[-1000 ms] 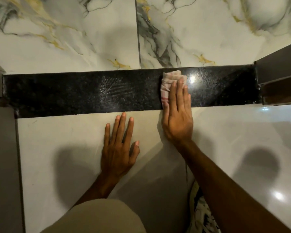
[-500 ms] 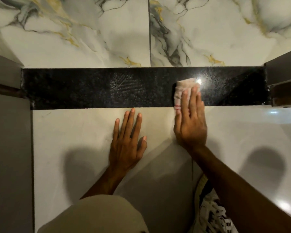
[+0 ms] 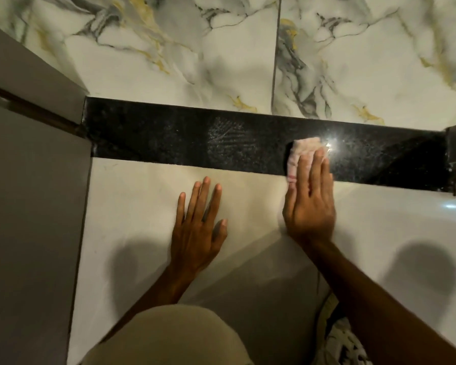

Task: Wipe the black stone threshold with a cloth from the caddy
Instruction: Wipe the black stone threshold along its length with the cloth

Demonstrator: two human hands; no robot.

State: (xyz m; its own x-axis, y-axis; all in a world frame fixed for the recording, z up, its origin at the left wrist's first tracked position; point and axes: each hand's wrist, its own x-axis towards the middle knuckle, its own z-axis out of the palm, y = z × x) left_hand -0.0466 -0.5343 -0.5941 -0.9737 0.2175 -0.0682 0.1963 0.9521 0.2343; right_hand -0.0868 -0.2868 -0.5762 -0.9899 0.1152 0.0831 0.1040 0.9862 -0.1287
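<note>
Veined marble floor across the far side, white with grey and gold streaks, split by one dark grout line. Plain pale floor tile on the near side, crossed by soft shadows. Grey wall down the left edge. Black stone threshold running as a long band between the two floors, speckled, with faint smeared streaks near its middle and a bright glint of light toward its right part. Beige-clad knee at the bottom edge, a patterned shoe partly visible beside it. Right hand laid flat, fingers together, fingertips pressing a pale cloth with a red stripe onto the threshold just left of the glint; grip flat and pressing, not closed around the cloth. Left hand spread flat on the pale tile just short of the threshold, grip wide, holding nothing.
</note>
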